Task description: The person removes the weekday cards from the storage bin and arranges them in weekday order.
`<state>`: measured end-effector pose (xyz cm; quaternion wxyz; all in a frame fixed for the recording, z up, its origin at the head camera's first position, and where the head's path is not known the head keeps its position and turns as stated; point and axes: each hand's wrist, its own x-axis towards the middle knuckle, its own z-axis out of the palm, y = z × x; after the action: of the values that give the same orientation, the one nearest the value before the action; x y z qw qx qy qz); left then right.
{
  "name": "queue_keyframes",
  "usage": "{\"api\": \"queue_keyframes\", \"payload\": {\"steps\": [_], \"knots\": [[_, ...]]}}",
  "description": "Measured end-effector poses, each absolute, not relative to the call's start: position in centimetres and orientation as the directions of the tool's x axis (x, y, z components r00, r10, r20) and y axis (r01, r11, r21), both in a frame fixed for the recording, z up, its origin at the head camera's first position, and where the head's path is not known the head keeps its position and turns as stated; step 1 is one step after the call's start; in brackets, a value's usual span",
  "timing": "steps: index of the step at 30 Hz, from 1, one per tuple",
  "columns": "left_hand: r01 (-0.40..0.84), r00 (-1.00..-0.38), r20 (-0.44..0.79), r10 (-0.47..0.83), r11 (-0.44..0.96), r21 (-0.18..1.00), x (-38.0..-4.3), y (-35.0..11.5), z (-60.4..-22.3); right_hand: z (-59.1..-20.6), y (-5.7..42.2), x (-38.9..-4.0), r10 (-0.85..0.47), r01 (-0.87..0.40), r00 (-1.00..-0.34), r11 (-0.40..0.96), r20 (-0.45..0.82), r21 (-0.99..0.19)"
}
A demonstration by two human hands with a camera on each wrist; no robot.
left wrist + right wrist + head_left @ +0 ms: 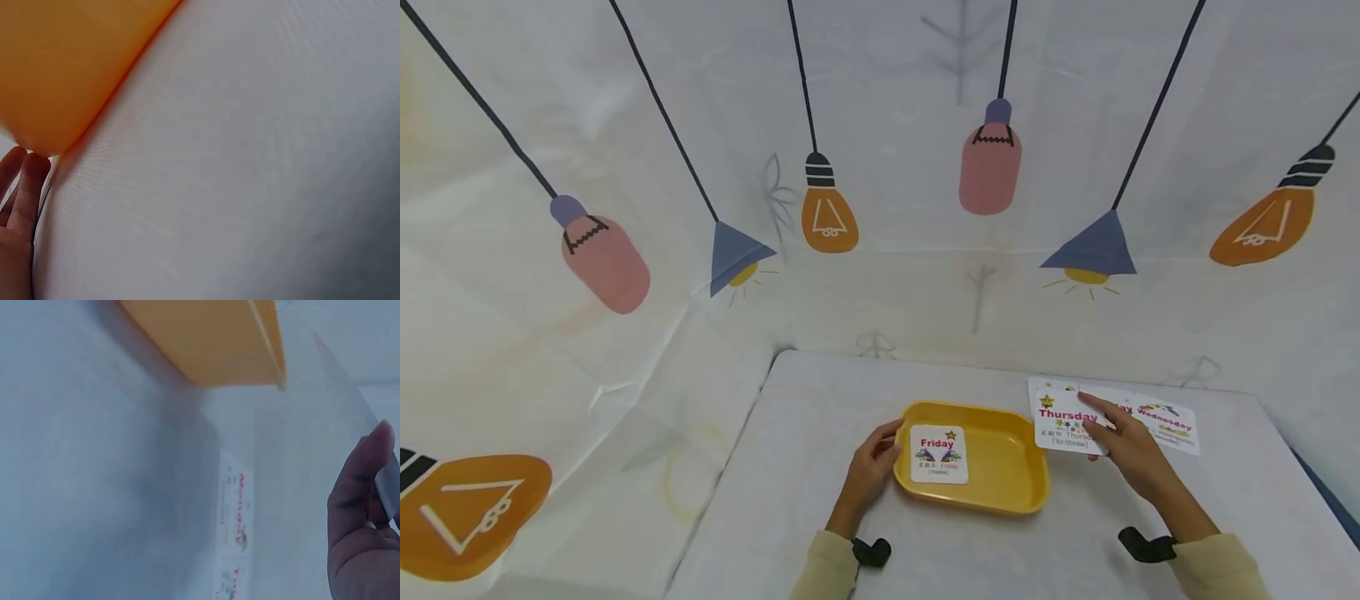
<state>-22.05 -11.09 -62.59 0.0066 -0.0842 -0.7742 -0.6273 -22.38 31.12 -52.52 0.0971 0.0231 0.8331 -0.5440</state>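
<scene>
Left hand [869, 468] holds yellow tray [1003, 467] by left edge; right hand [1135, 457] pinches Thursday card [1055, 423], raised beside right rim.

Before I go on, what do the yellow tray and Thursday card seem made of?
Yellow tray: probably smooth moulded plastic, slightly glossy, judging by its soft highlights and rounded corners. Thursday card: likely thin, stiff printed card, as it barely bends in the right hand; whether it's laminated, I can't tell.
</scene>
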Motion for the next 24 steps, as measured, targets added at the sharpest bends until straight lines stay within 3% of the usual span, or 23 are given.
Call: {"api": "queue_keyframes", "payload": {"steps": [11, 24], "knots": [[0.159, -0.982, 0.138, 0.126, 0.172, 0.972, -22.0, -11.3, -62.9, -56.6, 33.4, -22.2, 0.032, 0.325, -0.94, 0.397, -0.34, -0.859], [0.138, -0.986, 0.117, 0.122, 0.179, 0.974, -22.0, -11.3, -62.8, -58.9, 33.1, -22.3, 0.031, 0.388, -0.906, 0.46, -0.422, -0.799]]}}
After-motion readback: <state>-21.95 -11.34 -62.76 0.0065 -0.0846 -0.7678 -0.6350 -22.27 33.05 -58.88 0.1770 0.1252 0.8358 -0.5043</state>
